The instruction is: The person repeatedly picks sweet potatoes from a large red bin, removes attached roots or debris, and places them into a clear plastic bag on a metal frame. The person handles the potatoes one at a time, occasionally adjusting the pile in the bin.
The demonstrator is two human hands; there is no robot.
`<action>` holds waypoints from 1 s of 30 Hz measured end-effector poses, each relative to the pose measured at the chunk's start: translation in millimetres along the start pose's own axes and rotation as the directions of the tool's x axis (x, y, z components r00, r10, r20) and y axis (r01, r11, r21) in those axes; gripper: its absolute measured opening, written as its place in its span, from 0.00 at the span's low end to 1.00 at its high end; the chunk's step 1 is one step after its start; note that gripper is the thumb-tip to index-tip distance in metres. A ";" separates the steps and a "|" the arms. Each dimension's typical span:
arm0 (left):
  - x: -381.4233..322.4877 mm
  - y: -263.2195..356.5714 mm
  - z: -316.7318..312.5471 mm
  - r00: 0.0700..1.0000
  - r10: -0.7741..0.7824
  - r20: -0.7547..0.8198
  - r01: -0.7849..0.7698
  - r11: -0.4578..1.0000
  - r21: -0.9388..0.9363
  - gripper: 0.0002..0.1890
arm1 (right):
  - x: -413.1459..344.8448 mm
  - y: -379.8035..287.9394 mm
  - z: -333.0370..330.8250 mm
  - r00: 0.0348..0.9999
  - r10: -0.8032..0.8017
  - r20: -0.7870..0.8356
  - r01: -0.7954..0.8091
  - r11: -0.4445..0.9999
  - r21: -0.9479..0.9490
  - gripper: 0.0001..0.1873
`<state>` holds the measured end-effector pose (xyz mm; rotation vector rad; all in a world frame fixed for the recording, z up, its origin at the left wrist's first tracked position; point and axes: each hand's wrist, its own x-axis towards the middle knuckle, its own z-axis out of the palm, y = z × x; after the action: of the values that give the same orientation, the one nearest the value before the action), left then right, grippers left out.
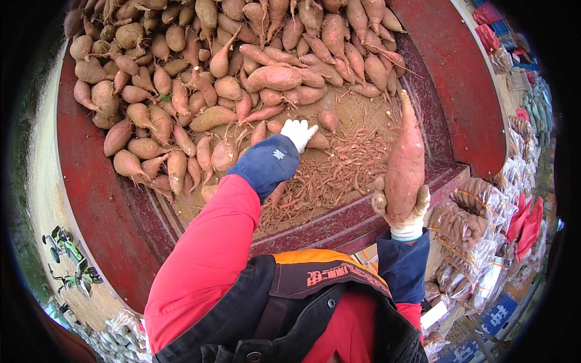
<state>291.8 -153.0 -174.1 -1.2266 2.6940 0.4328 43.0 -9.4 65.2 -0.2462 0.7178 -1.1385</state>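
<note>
My right hand (401, 204), in a soiled white glove, grips a large, long sweet potato (405, 159) by its lower part, with its narrow end pointing away from me. My left hand (299, 134), in a white glove, is over the bed of a red-sided cargo box, beside a smaller sweet potato (318, 141) that is partly covered by the hand. Its fingers look bent, but whether they grip anything is hidden. A big heap of sweet potatoes (204, 95) lies beyond and to the left of this hand.
Thin broken roots (338, 165) litter the bed near me. The box's red side panels (467, 90) rise left and right, with a low ledge (313, 231) before me. Clear bags of sweet potatoes (463, 222) lie outside on the right. Green-framed wheeled machines (75, 263) stand at lower left.
</note>
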 end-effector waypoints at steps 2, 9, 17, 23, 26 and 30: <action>-4.8 -4.1 -1.9 0.986 -0.161 0.054 0.169 0.958 -0.233 0.39 | -46.3 -21.3 -24.1 0.984 -0.149 0.102 0.142 0.987 0.073 0.57; -68.2 24.9 -39.8 0.870 -0.197 0.451 0.058 -0.870 -0.491 0.30 | -232.4 -15.6 -169.5 0.850 -0.449 -0.274 0.499 0.854 0.149 0.49; -141.7 126.6 -135.4 0.939 0.260 0.225 0.328 -0.870 -0.367 0.46 | -309.1 118.2 -335.4 0.311 -0.060 -0.949 0.366 0.929 0.062 0.34; -146.5 223.8 -161.8 0.894 0.354 0.276 0.449 -0.698 -0.558 0.52 | -289.6 161.4 -409.5 0.143 -0.166 -0.976 0.126 0.981 -0.149 0.41; -142.4 279.3 -158.8 0.858 0.386 0.339 0.508 -0.542 -0.669 0.53 | -288.3 155.1 -409.0 0.263 -0.259 -0.929 0.220 0.954 -0.204 0.44; -128.7 352.1 -146.9 0.714 0.524 0.464 0.645 -0.234 -0.727 0.47 | -298.6 137.6 -348.6 0.522 -0.327 -0.788 0.382 0.915 -0.127 0.33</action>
<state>107.4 111.4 67.2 -0.7916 0.8390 2.7911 -143.9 374.5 -152.2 0.2282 1.4868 -1.6927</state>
